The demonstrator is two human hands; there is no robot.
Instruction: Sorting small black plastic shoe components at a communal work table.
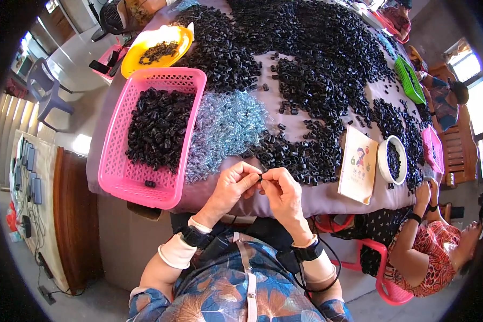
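My left hand [231,187] and my right hand [284,194] meet at the near edge of the table. Thumbs and fingertips of both pinch a small black plastic piece [260,177], mostly hidden by the fingers. Just beyond them lies a heap of similar black pieces [300,161], many shaped like short rings or caps. A pile of clear, bluish small plastic pieces [228,126] spreads to the left of that heap. Left of my hands stands a pink perforated basket [115,145] holding many black pieces [158,129].
A yellow dish [131,56] with dark bits sits behind the basket. To the right are a booklet [358,166], a white round bowl [382,161], a green basket [409,80] and another pink basket [433,150]. A co-worker [429,247] sits close on the right.
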